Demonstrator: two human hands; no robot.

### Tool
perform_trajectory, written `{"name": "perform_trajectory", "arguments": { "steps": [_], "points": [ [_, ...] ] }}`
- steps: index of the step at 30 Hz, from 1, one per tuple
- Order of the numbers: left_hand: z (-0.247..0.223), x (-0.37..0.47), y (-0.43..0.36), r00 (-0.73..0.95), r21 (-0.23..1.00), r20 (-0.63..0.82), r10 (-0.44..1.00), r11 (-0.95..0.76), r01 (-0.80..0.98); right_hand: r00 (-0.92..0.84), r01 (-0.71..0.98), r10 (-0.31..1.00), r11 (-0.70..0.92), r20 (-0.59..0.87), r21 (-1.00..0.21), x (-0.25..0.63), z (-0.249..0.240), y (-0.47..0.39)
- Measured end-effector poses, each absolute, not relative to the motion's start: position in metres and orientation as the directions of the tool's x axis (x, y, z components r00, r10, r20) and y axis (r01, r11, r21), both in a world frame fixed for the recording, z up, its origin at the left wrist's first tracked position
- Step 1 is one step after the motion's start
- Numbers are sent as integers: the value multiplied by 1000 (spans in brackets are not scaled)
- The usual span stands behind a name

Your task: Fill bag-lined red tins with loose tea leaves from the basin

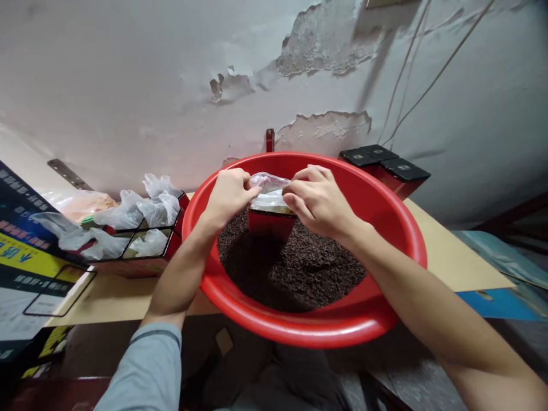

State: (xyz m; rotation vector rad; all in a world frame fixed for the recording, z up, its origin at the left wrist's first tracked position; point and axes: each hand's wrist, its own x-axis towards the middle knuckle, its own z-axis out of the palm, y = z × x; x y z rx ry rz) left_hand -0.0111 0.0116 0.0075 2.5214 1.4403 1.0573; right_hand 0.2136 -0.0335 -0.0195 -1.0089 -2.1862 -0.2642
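Forearms (411, 291) block the basin's rim (299, 338) beside tins (137, 266), both hands' (228, 195) fingers (298, 188) pinching a bag (271, 198).

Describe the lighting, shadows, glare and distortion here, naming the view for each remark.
Head view: glare along the near rim of the red basin; head view: dark shadow on the granules in front of the tin; head view: slanting shadow across the wall at upper right; head view: wide-angle stretch, apparently lengthening the right forearm toward the corner; head view: dim floor.
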Motion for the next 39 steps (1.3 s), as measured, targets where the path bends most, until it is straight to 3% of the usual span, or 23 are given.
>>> {"name": "perform_trajectory", "arguments": {
  "steps": [4, 7, 11, 15, 19, 26, 31, 33, 39],
  "points": [
    [12, -21, 5, 389, 279, 572, 722, -617, 736, -292, 872, 673, 480, 680, -100, 222, -18, -35],
    [13, -21, 3, 436, 272, 557, 707, -651, 709, -301, 858, 739, 485, 602, -166, 229, -16, -35],
    [8, -11, 6, 442, 269, 540, 716, -644, 716, -289, 704, 797, 553, 531, -447, 228, -17, -35],
    [6, -8, 8, 465, 297, 536, 705, -673, 678, -129, 626, 920, 365, 370, -690, 227, -18, -33],
    [8, -16, 7, 544, 288, 457, 704, -696, 658, -57, 771, 955, 228, 293, -594, 235, -16, -28],
    [7, -20, 7, 618, 244, 434, 656, -746, 620, -188, 692, 912, 386, 364, -610, 231, -9, -42],
    [13, -25, 5, 627, 240, 429, 650, -752, 615, -210, 813, 808, 457, 550, -361, 232, -10, -45],
    [15, -28, 5, 641, 228, 399, 655, -749, 622, -201, 836, 790, 447, 579, -319, 232, -12, -43],
    [11, -30, 13, 671, 266, 318, 670, -742, 615, -195, 802, 899, 376, 392, -464, 231, -24, -29]
  ]
}}
